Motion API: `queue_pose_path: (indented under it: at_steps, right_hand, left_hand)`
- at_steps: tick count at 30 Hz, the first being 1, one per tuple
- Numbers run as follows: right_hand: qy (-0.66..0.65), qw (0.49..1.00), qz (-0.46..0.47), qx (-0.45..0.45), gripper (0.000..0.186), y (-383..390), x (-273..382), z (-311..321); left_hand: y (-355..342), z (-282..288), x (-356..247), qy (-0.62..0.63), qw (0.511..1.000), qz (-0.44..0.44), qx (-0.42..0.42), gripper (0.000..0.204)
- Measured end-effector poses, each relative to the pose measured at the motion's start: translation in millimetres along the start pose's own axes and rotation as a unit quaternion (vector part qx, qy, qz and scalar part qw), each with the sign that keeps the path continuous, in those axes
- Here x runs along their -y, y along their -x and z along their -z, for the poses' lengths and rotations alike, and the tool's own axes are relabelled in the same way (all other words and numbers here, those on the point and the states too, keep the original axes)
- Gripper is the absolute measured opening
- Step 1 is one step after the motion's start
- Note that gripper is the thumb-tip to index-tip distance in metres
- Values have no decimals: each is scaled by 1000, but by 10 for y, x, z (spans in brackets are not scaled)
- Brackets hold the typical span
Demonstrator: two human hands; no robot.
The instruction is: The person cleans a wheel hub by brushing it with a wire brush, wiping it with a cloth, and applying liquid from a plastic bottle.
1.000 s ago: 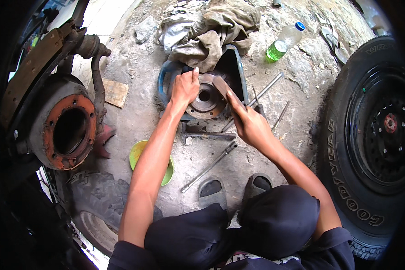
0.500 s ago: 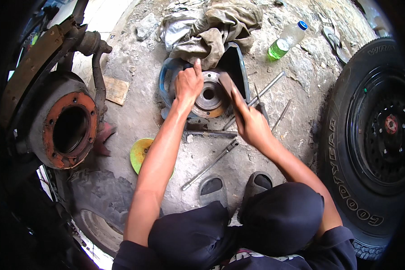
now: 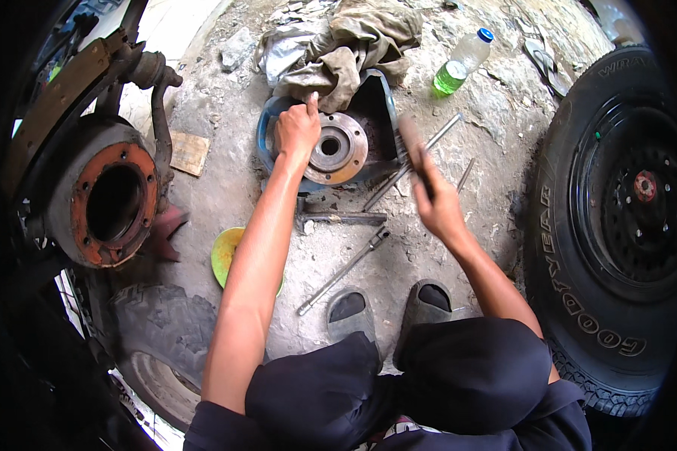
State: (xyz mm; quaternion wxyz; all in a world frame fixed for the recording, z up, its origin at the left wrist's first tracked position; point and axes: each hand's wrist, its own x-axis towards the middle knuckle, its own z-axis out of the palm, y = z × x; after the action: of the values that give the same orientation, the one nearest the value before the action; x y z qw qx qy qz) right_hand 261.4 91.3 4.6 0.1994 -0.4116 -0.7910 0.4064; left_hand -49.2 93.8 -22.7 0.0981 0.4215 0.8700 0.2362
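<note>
A round metal flange (image 3: 345, 161) with bolt holes and a central bore rests in a cut blue plastic container (image 3: 267, 120). My left hand (image 3: 297, 129) is closed on the flange's upper left edge, thumb raised, some fingertips hidden. Right of the flange, my right hand (image 3: 438, 197) grips a flat brown tool (image 3: 409, 136), blurred by motion and held clear of the flange. A crumpled dirty rag (image 3: 346, 52) lies over the container's back. A long metal bar (image 3: 445, 129) lies beside it, and a heavy steel tool (image 3: 342, 217) lies just in front.
At left stands an axle hub housing (image 3: 135, 156) with an orange rim; at right, a large wheel (image 3: 560, 248). A bottle of green liquid (image 3: 451, 75), a wooden block (image 3: 189, 154), a green bowl (image 3: 224, 254), a socket bar (image 3: 338, 274) and sandals (image 3: 541, 60) lie around.
My right hand and its tool have swung rightward, away from the flange, exposing more of its face. My left hand keeps its place on the edge; the whole view has shifted slightly.
</note>
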Motion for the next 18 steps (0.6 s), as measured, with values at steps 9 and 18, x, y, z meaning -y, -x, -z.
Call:
queue_pose_path:
  at_steps: [9, 18]
  right_hand:
    - [360, 922, -127, 58, 85, -391, -897, 501]
    - [423, 771, 475, 19, 70, -1897, 331, -29]
  left_hand:
    - [252, 60, 244, 138, 979, -143, 36, 52]
    - [617, 330, 154, -79, 963, -204, 155, 129]
